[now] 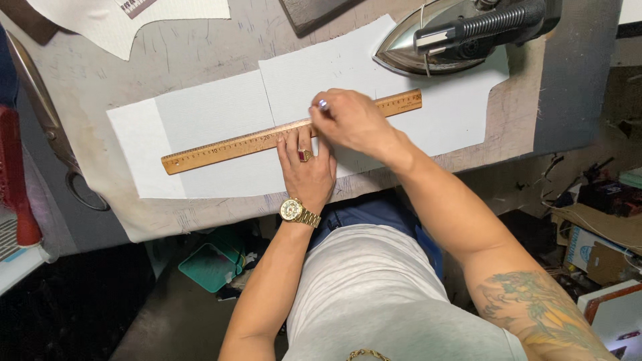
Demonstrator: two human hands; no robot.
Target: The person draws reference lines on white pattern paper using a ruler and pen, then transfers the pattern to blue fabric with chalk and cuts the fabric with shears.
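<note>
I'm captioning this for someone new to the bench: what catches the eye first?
The long wooden ruler lying slantwise across the pale cloth pieces at centre, with the left hand pressing it down and the right hand at its edge. At upper right, a shiny metal iron stands on the cloth.

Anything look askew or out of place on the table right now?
Mostly tidy. The ruler lies slanted across the white fabric, pinned by the left hand. The iron rests on the fabric's far corner. The table cover looks stained and scuffed.
</note>
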